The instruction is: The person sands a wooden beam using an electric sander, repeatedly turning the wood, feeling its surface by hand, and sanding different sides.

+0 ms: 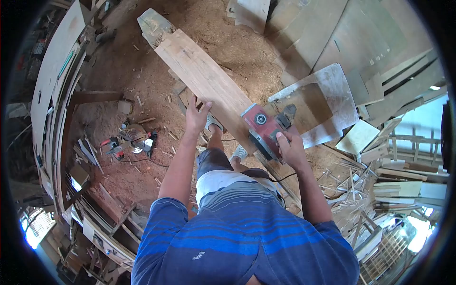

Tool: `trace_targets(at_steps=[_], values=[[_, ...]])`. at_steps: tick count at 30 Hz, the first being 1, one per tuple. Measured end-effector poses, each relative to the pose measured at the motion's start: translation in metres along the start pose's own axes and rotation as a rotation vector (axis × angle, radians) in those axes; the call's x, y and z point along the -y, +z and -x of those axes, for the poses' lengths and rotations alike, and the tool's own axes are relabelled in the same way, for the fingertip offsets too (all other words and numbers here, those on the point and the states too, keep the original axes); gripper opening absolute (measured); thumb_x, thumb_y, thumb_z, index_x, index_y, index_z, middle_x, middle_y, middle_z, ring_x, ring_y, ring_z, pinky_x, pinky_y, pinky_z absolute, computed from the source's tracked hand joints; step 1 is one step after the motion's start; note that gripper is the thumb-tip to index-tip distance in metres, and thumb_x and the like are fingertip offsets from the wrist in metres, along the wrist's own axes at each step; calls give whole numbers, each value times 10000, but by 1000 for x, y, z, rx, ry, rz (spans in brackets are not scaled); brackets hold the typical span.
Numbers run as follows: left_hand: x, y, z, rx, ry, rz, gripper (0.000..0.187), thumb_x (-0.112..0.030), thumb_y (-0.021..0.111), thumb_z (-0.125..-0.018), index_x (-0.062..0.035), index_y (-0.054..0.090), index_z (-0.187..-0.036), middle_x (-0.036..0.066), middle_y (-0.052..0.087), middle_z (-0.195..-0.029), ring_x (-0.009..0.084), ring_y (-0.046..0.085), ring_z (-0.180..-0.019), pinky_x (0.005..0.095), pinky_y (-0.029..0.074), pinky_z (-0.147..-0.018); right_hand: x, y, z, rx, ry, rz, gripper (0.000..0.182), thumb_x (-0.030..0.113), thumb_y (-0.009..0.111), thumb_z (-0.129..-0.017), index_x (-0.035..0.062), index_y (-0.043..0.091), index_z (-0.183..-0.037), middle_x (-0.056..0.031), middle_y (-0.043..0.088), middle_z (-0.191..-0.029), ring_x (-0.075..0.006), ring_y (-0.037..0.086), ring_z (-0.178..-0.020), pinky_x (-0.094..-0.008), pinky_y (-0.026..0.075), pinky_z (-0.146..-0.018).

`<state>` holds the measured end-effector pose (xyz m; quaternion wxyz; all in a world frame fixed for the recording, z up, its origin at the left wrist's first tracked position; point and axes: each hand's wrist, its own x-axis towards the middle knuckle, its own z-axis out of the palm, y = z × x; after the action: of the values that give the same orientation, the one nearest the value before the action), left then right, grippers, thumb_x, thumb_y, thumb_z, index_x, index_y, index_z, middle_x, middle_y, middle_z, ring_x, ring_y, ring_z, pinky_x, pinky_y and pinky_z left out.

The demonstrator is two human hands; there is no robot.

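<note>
A long wooden board [202, 71] stretches away from me at a slant, its far end on a worn wooden block [154, 26]. My left hand [197, 114] grips the board's left edge, thumb against the wood and the other fingers partly hidden. Towards the board's near end sits a red electric planer [262, 124], with my right hand [290, 148] wrapped round its rear handle. A black cord [284, 178] trails from the planer towards my body. The planer's underside, against the board, is hidden.
Sawdust and wood scraps cover the floor. A circular saw with red parts [111, 145] lies to the left, beside a long curved panel [57, 61]. At the right are a pale sheet [339, 90], leaning plywood panels [327, 33] and stacked offcuts [399, 190].
</note>
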<state>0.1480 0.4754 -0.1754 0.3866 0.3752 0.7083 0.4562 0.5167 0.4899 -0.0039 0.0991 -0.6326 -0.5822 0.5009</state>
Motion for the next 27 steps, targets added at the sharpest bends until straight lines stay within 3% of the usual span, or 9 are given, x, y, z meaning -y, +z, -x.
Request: trace_targets(at_steps=[3, 6, 11, 12, 15, 18, 21, 26, 27], values=[[7, 3, 3, -54, 20, -83, 703, -205, 782, -1015, 65, 461, -1579, 226, 662, -1434, 295, 679, -1293, 425, 559, -1111, 24, 10, -27, 21, -31, -14, 470, 377, 630, -1060, -71, 765, -1020, -172, 698, -730, -253, 650, -677, -428, 519, -701], [-12, 0, 6, -12, -116, 3, 795, -262, 808, -988, 47, 434, -1617, 301, 618, -1485, 390, 652, -1351, 460, 541, -1132, 45, 24, -52, 17, -108, -59, 442, 351, 611, -1104, -9, 705, -866, 18, 576, -625, -70, 528, -544, -289, 392, -508], [-17, -4, 7, -17, -220, -220, 872, -316, 827, -964, 80, 408, -1619, 326, 627, -1473, 421, 650, -1364, 475, 518, -1155, 86, 51, -96, 12, -179, -95, 453, 361, 621, -1097, -3, 702, -842, 16, 572, -607, -67, 523, -521, -287, 377, -488], [-16, -4, 6, -15, -195, -93, 898, -317, 825, -966, 115, 381, -1615, 329, 608, -1498, 414, 650, -1369, 466, 521, -1151, 93, 57, -106, 7, -190, -100, 457, 367, 624, -1095, -2, 702, -837, 15, 571, -602, -67, 523, -517, -287, 374, -484], [-18, -3, 7, 1, -239, -89, 872, -320, 811, -994, 71, 377, -1641, 277, 676, -1423, 344, 699, -1310, 425, 568, -1082, 120, 72, -134, 9, -184, -71, 480, 392, 627, -1087, -3, 700, -824, 10, 568, -586, -74, 522, -501, -291, 381, -478], [-27, -6, 6, -1, -233, -44, 884, -320, 814, -993, 74, 362, -1642, 277, 672, -1426, 349, 695, -1320, 435, 569, -1087, 139, 88, -165, -6, -214, -47, 505, 421, 630, -1077, -7, 701, -819, 6, 567, -577, -82, 524, -486, -299, 391, -470], [-38, -10, 5, 35, -284, 7, 912, -276, 815, -988, 115, 317, -1645, 295, 593, -1539, 383, 658, -1366, 457, 552, -1124, 156, 103, -191, -1, -217, -54, 527, 442, 629, -1070, -9, 701, -807, -8, 573, -568, -103, 539, -468, -316, 404, -461], [-48, -15, 2, 50, -262, -34, 891, -265, 821, -988, 124, 330, -1622, 301, 661, -1437, 371, 698, -1310, 449, 569, -1098, 183, 126, -232, -41, -281, 9, 567, 469, 610, -1068, -11, 699, -780, -32, 572, -535, -139, 576, -460, -346, 428, -468], [-53, -17, 1, 54, -270, -66, 884, -264, 824, -988, 126, 337, -1614, 302, 675, -1412, 368, 707, -1296, 449, 572, -1092, 193, 131, -237, -40, -281, 23, 563, 472, 601, -1066, -14, 719, -806, -79, 601, -581, -198, 608, -527, -377, 455, -533]])
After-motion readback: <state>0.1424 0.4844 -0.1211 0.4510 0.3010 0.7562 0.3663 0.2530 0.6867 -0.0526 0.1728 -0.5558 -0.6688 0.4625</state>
